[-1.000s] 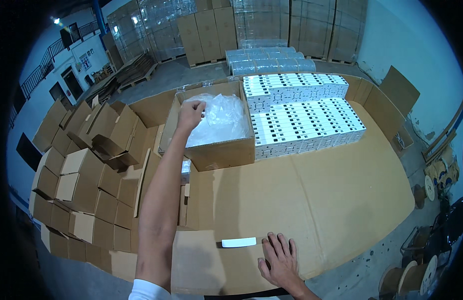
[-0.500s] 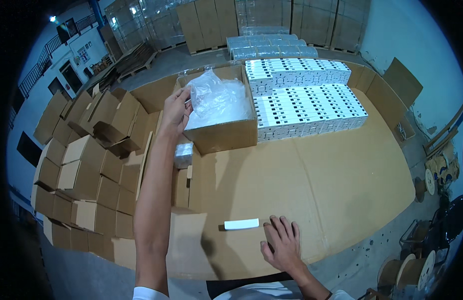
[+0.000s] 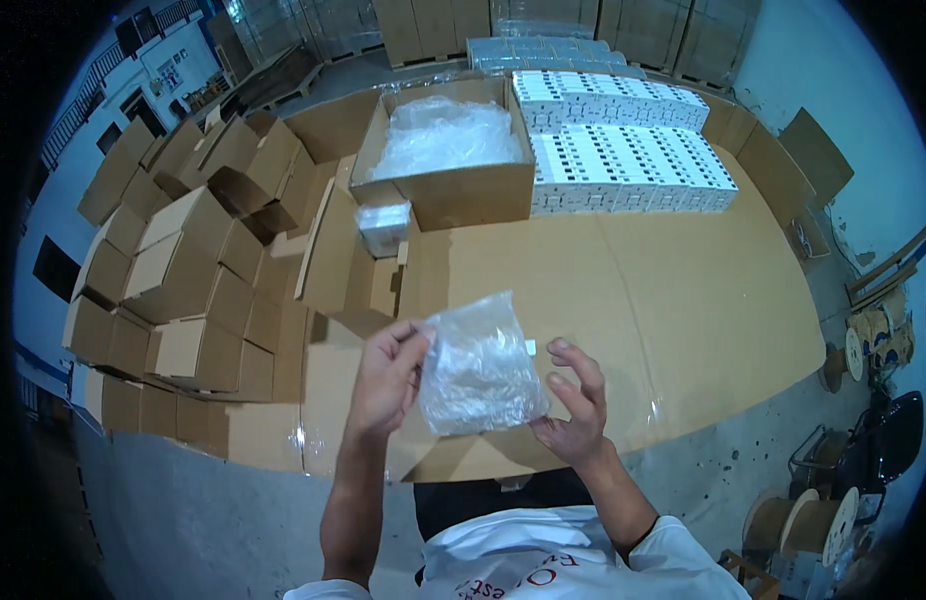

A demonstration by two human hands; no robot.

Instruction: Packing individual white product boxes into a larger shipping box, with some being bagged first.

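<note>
My left hand pinches the left edge of a clear plastic bag held up in front of me. My right hand is at the bag's right side, fingers spread and touching its lower right corner. Behind the bag a small white flat box is almost wholly hidden on the cardboard-covered table. Farther back stands an open cardboard carton filled with more clear plastic bags.
Rows of white boxes lie at the far right of the table. A small wrapped box sits left of the carton. Many empty folded cartons are piled on the left. Cable spools stand at the lower right.
My left hand drew back from the carton with a plastic bag and brought it close in front of me. My right hand lifted off the table and met the bag.
</note>
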